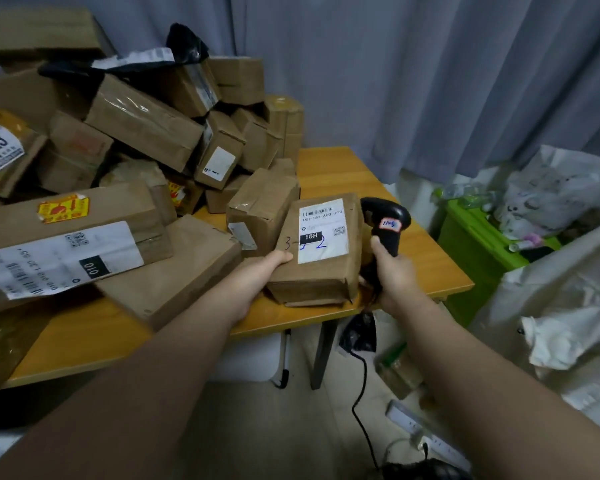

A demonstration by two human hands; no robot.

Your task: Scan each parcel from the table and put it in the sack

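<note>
**While the heap waits: one parcel in hand, scan pending**

While you hold it at centre frame, the current item is the parcel [321,268], a small brown carton with its white label [323,230] facing up. It sits over the near right part of the desk [343,168]; whether it is lifted or resting there cannot be told.

- Left grip [257,275]: clasping the carton's left side, thumb on top, fingers hidden beneath.
- Right grip [394,271]: wrapped round the handle of the black scanner [387,220], whose head stands just beside the carton's right edge.
- Pile of parcels [136,133]: many cartons heaped across the upper left and centre left.
- Sack [568,306]: white, at the right edge of the frame, well apart from the carton; its contents do not show.

Progress, as a judgement: this carton looks ready for scanning and is not yet bagged. With the heap this large, most of the work remains.
</note>
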